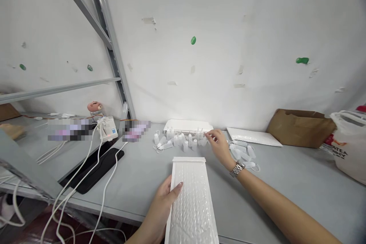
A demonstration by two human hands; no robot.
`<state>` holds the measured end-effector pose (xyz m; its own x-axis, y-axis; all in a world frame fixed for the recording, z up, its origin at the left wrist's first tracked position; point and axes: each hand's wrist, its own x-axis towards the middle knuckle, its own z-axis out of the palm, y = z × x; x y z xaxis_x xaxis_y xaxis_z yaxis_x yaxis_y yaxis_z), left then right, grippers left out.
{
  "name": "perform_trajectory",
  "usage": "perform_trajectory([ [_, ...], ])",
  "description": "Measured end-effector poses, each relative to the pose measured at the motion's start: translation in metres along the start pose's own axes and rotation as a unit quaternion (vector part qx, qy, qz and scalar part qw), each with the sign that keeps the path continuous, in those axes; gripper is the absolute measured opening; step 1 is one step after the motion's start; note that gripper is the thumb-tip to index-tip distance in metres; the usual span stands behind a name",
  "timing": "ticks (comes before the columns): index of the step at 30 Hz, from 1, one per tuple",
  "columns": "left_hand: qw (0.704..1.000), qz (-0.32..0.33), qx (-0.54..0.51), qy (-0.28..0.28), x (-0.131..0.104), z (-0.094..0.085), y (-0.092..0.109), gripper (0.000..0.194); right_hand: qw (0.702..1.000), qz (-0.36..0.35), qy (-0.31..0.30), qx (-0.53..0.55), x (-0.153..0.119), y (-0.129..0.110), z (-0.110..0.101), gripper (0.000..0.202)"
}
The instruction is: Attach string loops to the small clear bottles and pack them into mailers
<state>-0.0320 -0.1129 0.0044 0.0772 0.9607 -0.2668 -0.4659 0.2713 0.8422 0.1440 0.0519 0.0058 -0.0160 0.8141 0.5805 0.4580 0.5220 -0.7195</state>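
My left hand (pixel 167 198) grips a white bubble mailer (pixel 193 202) by its left edge, thumb on top. The mailer stands tilted toward me, its flap end pointing at the wall. Out at the back of the table, my right hand (pixel 219 145) has thumb and fingers pinched on a small white plug adapter (pixel 203 142), partly hidden by the fingers. Several more white plug adapters (pixel 185 145) stand in a cluster to the left of that hand. Under and right of the right wrist lie white bagged cables (pixel 241 152).
White mailers (pixel 185 125) lie against the wall, with another mailer (pixel 254 136) farther right. A brown cardboard box (pixel 299 127) and a white plastic bag (pixel 350 145) stand at right. On the left are a metal shelf post (pixel 114 53), a power strip (pixel 108 129) and trailing white cables (pixel 111 183).
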Motion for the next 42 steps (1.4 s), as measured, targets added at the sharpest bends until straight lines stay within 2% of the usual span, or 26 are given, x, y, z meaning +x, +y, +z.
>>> perform_trajectory([
  [3, 1.0, 0.014, 0.01, 0.022, 0.001, -0.002, -0.001, 0.045, 0.989, 0.007, 0.095, 0.11, -0.01, -0.018, -0.021, 0.02],
  [5, 0.999, 0.021, 0.021, 0.025, 0.002, -0.002, -0.004, 0.046, 0.972, 0.045, 0.084, 0.213, -0.02, -0.03, -0.032, 0.018],
  [7, 0.999, 0.03, 0.032, 0.016, 0.003, -0.002, -0.007, 0.046, 0.951, 0.09, -0.008, 0.296, -0.031, -0.04, -0.037, 0.02],
  [10, 0.998, 0.04, 0.045, -0.016, 0.002, 0.002, -0.011, 0.048, 0.894, 0.148, -0.253, 0.338, -0.046, -0.049, -0.035, 0.024],
  [11, 0.998, 0.041, 0.048, -0.028, 0.001, 0.003, -0.012, 0.05, 0.876, 0.159, -0.307, 0.336, -0.05, -0.05, -0.033, 0.025],
  [12, 0.997, 0.039, 0.052, -0.039, 0.001, 0.004, -0.013, 0.051, 0.868, 0.168, -0.328, 0.334, -0.052, -0.05, -0.03, 0.026],
  [13, 0.997, 0.035, 0.057, -0.049, 0.0, 0.005, -0.014, 0.052, 0.872, 0.173, -0.316, 0.333, -0.053, -0.049, -0.027, 0.027],
  [17, 0.994, 0.012, 0.079, -0.071, -0.002, 0.008, -0.016, 0.051, 0.928, 0.153, -0.139, 0.308, -0.052, -0.041, -0.022, 0.026],
  [19, 0.994, 0.003, 0.081, -0.077, -0.003, 0.009, -0.017, 0.05, 0.956, 0.109, -0.084, 0.259, -0.051, -0.038, -0.023, 0.024],
  [22, 0.993, -0.014, 0.076, -0.084, -0.005, 0.01, -0.016, 0.05, 0.987, 0.022, -0.046, 0.153, -0.053, -0.038, -0.028, 0.02],
  [24, 0.993, -0.024, 0.074, -0.086, -0.006, 0.01, -0.015, 0.052, 0.995, -0.036, -0.042, 0.086, -0.055, -0.04, -0.031, 0.017],
  [27, 0.993, -0.02, 0.078, -0.085, -0.007, 0.01, -0.013, 0.053, 0.991, -0.097, -0.09, 0.025, -0.055, -0.044, -0.035, 0.017],
  [30, 0.993, -0.014, 0.091, -0.079, -0.007, 0.009, -0.013, 0.051, 0.987, -0.089, -0.128, 0.026, -0.053, -0.046, -0.037, 0.018],
  [33, 0.992, -0.014, 0.105, -0.067, -0.005, 0.007, -0.014, 0.051, 0.993, -0.052, -0.088, 0.052, -0.053, -0.047, -0.038, 0.017],
  [35, 0.992, -0.011, 0.11, -0.063, -0.004, 0.006, -0.014, 0.051, 0.995, -0.06, -0.05, 0.064, -0.054, -0.047, -0.039, 0.014],
  [38, 0.992, -0.001, 0.109, -0.056, -0.003, 0.005, -0.014, 0.051, 0.99, -0.13, -0.022, 0.057, -0.057, -0.048, -0.04, 0.011],
  [42, 0.993, 0.003, 0.097, -0.073, -0.003, 0.004, -0.014, 0.05, 0.968, -0.24, -0.068, 0.021, -0.062, -0.048, -0.037, 0.016],
])
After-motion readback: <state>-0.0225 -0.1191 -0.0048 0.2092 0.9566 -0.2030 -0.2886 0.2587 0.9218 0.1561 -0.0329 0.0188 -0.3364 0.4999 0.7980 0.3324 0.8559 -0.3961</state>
